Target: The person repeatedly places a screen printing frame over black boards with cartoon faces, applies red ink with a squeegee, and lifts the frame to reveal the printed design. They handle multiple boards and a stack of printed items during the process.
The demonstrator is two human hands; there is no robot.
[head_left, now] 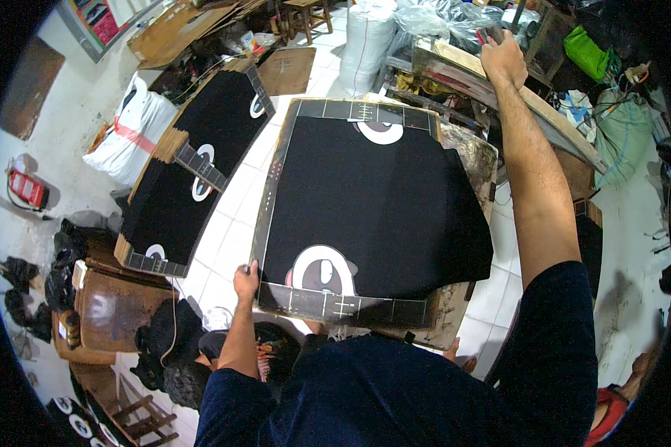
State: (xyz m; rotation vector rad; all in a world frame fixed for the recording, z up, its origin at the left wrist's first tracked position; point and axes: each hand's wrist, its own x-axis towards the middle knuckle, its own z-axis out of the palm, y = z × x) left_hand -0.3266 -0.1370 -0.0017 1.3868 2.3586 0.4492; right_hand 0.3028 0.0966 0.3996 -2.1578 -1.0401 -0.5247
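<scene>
My left hand (246, 280) grips the left edge of a board (335, 305) near its lower corner. Black fabric (373, 194) lies over the board, with white-ringed, eye-like prints (320, 268) at top and bottom and dark gridded strips across both ends. My right hand (504, 61) is raised at the upper right, its fingers closed round a small dark-and-red object (489, 37), beside a wooden plank (544, 115); the object's kind is unclear.
Similar fabric-covered boards (186, 171) stand left, near white sacks (119, 134) and a fire extinguisher (27, 191). Bundled sacks (373, 52) fill the back. A co-worker's head (186, 380) is below my left arm; another person's arm (626, 380) shows bottom right. A wooden cabinet (115, 313) stands lower left.
</scene>
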